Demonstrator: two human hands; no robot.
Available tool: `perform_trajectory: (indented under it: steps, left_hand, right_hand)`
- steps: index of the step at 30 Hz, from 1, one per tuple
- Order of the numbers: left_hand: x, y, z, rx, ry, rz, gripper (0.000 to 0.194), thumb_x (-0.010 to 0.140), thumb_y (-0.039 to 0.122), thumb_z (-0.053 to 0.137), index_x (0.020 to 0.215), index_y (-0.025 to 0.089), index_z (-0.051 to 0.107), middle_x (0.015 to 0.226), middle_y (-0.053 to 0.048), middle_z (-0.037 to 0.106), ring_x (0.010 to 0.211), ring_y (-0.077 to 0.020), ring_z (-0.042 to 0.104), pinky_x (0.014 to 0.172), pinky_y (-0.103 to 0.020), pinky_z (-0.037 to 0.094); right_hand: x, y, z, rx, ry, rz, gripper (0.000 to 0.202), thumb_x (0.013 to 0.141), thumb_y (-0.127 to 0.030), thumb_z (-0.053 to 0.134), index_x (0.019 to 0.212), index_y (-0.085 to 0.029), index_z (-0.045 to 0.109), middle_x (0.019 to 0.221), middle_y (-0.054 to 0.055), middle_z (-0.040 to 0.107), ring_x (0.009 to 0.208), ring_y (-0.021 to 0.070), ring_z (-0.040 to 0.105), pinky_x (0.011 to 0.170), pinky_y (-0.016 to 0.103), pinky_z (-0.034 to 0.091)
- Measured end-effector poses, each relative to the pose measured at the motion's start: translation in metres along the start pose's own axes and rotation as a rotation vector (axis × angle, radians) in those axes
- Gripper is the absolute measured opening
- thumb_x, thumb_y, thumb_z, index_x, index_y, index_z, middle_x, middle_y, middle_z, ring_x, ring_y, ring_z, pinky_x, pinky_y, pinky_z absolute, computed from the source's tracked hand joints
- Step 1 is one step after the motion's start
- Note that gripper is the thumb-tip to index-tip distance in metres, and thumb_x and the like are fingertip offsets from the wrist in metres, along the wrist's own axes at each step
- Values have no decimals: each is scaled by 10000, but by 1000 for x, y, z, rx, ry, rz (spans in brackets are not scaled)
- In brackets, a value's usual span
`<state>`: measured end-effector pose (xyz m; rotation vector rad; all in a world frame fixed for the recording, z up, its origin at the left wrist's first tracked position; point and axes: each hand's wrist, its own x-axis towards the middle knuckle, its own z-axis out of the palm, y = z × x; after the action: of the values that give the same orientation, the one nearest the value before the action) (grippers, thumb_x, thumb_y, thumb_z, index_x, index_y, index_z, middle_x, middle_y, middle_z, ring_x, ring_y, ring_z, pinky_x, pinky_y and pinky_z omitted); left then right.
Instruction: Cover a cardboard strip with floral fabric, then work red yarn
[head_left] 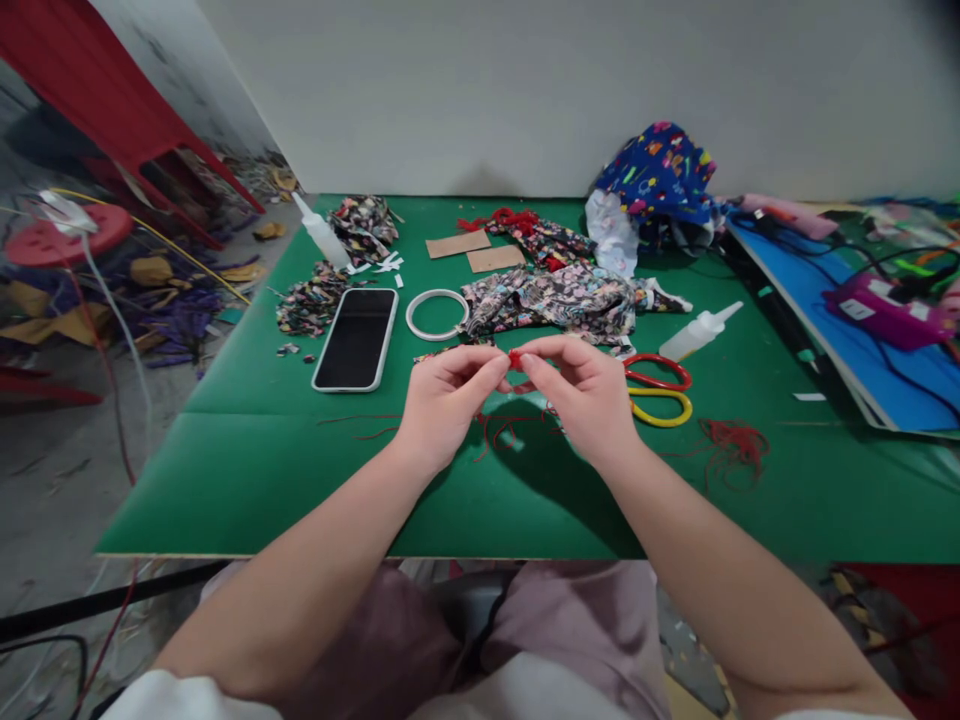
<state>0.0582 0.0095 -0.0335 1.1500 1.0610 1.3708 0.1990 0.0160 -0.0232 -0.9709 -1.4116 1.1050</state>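
A small red thread piece (514, 358) is pinched between my two hands above the green table (300, 480). My left hand (454, 395) grips its left side between thumb and index finger. On its right side, the thumb and fingertips of my right hand (581, 390) are closed. Thin red threads (484, 430) trail on the table below. Scissors (664, 408) with one red and one yellow handle lie beside my right hand, their blades hidden. Floral fabric (562, 298) lies crumpled just beyond my fingers.
Left of my hands are a phone (356, 340) and a white tape ring (437, 314). Glue bottles stand at back left (321, 232) and lie at right (701, 332). A red thread tangle (735, 450) lies right. Blue patterned fabric (656, 180) sits at the back.
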Motion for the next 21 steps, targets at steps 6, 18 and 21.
perform_trajectory:
  steps: [6,18,21]
  left_hand:
    - [0,-1,-1,37,0,17,142,718,313,681,727,171,683,590,13,627,483,-64,518,473,-182,407]
    - [0,-1,0,48,14,-10,145,710,310,681,716,165,681,597,13,625,465,-59,511,460,-181,410]
    - [0,-1,0,45,8,-5,136,709,303,684,711,167,681,607,15,626,468,-57,512,469,-182,416]
  right_hand:
    - [-1,-1,0,-31,5,-26,96,792,-276,594,808,-215,666,803,-22,685,662,83,628,575,187,555]
    - [-2,-1,1,-97,21,-22,98,799,-268,572,810,-212,652,794,-10,663,624,92,606,516,199,536]
    - [-2,-1,1,-114,29,-27,99,797,-267,570,805,-209,650,798,-6,663,649,98,612,525,199,537]
